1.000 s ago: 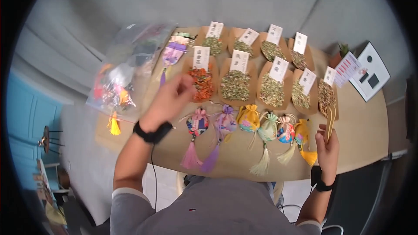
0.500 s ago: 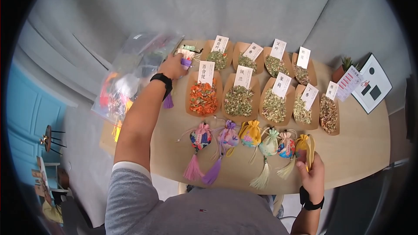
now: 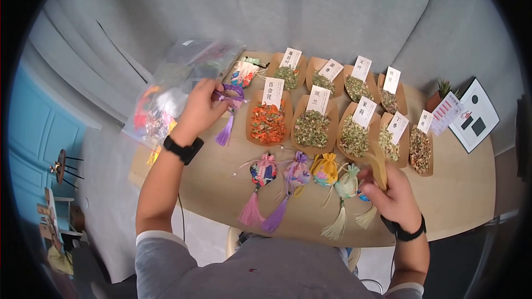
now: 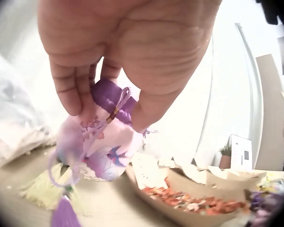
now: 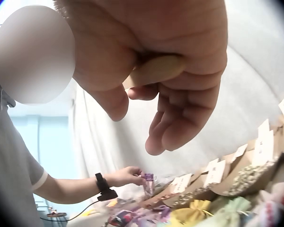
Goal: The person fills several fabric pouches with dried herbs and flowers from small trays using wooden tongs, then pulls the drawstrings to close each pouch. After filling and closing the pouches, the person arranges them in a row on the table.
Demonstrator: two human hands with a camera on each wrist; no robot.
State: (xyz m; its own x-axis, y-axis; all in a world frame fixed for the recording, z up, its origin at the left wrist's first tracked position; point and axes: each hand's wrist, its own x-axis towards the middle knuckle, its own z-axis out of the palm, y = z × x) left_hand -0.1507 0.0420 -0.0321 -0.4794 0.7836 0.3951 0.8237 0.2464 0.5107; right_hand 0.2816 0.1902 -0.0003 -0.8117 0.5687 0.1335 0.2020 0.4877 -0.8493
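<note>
- As the left hand [image 3: 202, 108] held a pink-and-purple pouch [image 4: 102, 151] above the table [image 3: 454, 199], its thumb and fingers pinched the gathered purple collar [image 4: 104, 94], just left of a tray [image 3: 255, 98] of orange petals [image 3: 267, 124]
- The pouch appeared light and soft, its fabric likely to crumple under a firm squeeze but hardly fragile; its satiny sheen hinted at a slight slipperiness
- The gathered collar looked the surest place to take hold, with the rounded body left free below
- A braided lilac cord [image 4: 125, 94] looped at the collar, while a silky purple tassel [image 3: 224, 134] hung beneath, limp and probably prone to tangling
- Across the table, the right hand [image 3: 396, 196] was curled round a smooth, curved tan tool [image 3: 378, 169], apparently wooden, stiff and light, its other fingers loosely bent
- Plump drawstring pouches [image 3: 323, 170] lined the near side, below stiff brown trays of dried, crumbly herbs [image 3: 312, 127]; a crinkled clear bag [image 3: 183, 72] lay at left
</note>
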